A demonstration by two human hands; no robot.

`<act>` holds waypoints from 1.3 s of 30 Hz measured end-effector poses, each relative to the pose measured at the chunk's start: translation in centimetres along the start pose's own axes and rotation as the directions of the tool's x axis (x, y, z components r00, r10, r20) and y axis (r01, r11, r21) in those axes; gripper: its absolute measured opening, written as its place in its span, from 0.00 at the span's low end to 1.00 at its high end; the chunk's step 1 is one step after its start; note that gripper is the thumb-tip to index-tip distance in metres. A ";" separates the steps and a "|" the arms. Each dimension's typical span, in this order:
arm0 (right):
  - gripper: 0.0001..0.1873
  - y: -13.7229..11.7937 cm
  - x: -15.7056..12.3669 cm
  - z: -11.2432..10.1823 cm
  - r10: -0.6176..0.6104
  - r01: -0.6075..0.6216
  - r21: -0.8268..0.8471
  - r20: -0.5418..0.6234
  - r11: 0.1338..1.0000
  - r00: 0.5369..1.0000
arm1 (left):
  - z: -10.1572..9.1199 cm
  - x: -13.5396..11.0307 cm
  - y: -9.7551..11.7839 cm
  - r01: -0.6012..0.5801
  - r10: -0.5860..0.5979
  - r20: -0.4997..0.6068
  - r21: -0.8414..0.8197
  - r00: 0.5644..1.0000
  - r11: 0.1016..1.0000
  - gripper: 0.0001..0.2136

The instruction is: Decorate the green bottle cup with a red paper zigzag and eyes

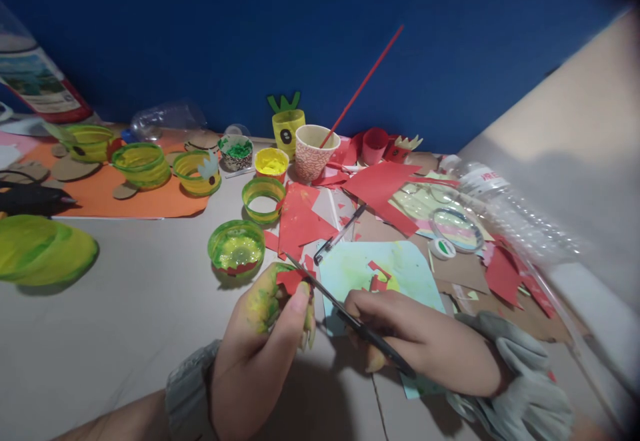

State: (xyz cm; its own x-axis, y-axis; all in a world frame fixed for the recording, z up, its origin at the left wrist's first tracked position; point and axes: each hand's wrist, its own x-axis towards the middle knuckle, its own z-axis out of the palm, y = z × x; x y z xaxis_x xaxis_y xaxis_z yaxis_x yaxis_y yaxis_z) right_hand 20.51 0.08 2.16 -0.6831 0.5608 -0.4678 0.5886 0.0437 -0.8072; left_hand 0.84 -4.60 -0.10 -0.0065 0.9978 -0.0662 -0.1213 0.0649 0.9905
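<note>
Paint-stained yellow and green, my left hand point(265, 334) pinches a small piece of red paper point(293, 282) between thumb and fingers. My right hand point(395, 334) grips black-handled scissors point(360, 328), seen almost edge-on. Their blades reach across the red paper at my left fingertips; whether they are parted I cannot tell. Just beyond my left hand stands a green-and-yellow painted cup base point(236, 244) with a jagged red strip on its near side. Under my right hand lies a light blue sheet point(415, 264) with red scraps point(379, 276) on it.
Painted rings and cups point(141, 164) stand on orange paper point(130, 204) at the left. A paper cup point(315, 151) holds a red stick. Yellow paint point(271, 161), green paint point(237, 149), a pen point(340, 234), red paper point(385, 191) and a plastic bottle point(520, 208) lie around.
</note>
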 end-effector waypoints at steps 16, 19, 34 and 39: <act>0.09 0.0 0.0 -0.1 0.005 -0.006 -0.039 -0.018 0.999 1.000 | 0.4 -0.4 -0.9 -0.046 0.037 -0.110 -0.079 0.993 0.996 0.13; 0.09 -0.1 -0.1 -0.1 0.011 -0.012 -0.035 -0.016 0.999 1.000 | 0.4 -0.4 -0.9 -0.044 0.032 -0.136 -0.084 0.990 0.996 0.14; 0.10 0.2 0.0 -0.1 -0.013 0.012 -0.020 -0.014 1.000 1.000 | -0.1 -0.6 -1.1 -0.011 0.010 -0.026 -0.032 1.000 0.999 0.12; 0.10 0.1 0.0 0.0 -0.016 0.016 -0.025 -0.014 1.000 1.000 | -0.1 -0.7 -1.6 0.014 -0.016 -0.030 -0.063 0.999 0.998 0.13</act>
State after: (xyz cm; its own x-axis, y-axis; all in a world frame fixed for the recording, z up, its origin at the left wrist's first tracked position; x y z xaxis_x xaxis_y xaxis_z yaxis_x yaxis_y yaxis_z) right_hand 20.59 0.08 2.09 -0.6864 0.5719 -0.4493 0.5884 0.0735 -0.8053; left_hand 0.97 -5.41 -1.60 -0.0339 0.9958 -0.0854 -0.1836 0.0778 0.9799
